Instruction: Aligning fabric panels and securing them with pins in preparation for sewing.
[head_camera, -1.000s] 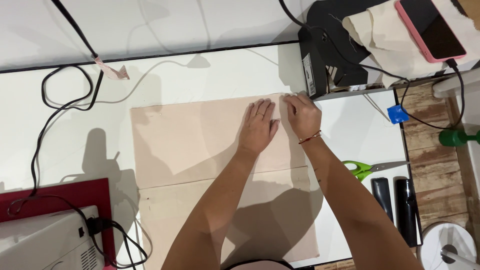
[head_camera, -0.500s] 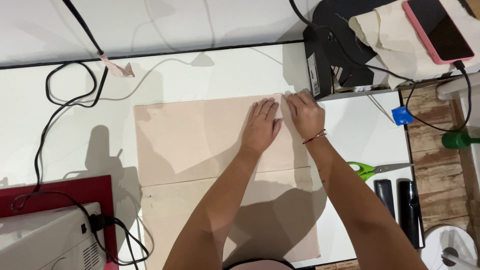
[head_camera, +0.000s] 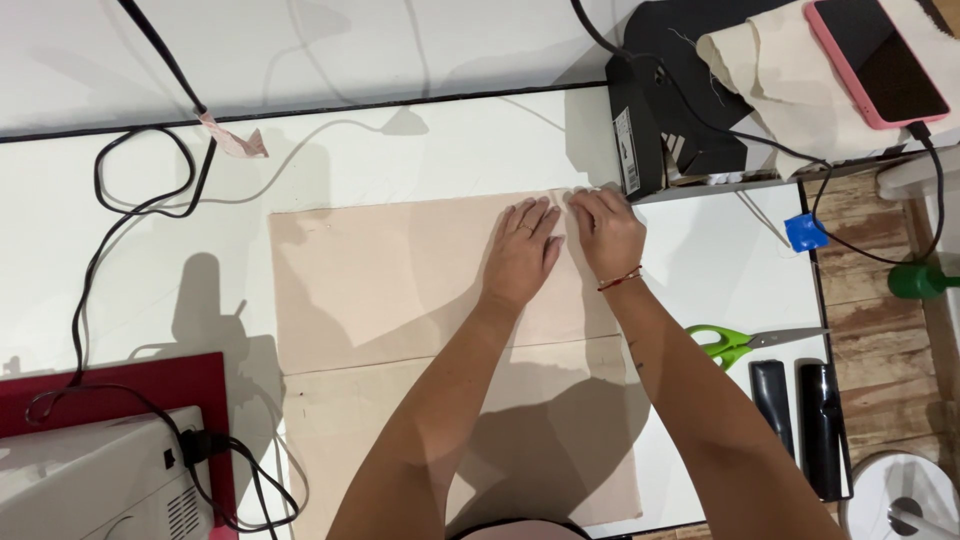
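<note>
A large beige sheet of fabric (head_camera: 390, 280) lies flat on the white table (head_camera: 150, 290), with a crease or seam line running across its middle. My left hand (head_camera: 523, 250) rests palm down on the sheet near its upper right corner, fingers together and stretched out. My right hand (head_camera: 607, 230) sits right beside it at that corner, fingers curled onto the sheet's edge; whether they pinch it I cannot tell. A red thread bracelet circles my right wrist.
A black box (head_camera: 650, 130) with cream cloth and a pink-cased phone (head_camera: 875, 60) stands at the back right. Green-handled scissors (head_camera: 745, 343) and two black cylinders (head_camera: 800, 420) lie right. A white sewing machine (head_camera: 95, 480) on a red base sits front left; black cables (head_camera: 130, 200) loop left.
Both hands stay together at the sheet's upper right corner, with only slight finger shifts. The camera view has drifted a little.
</note>
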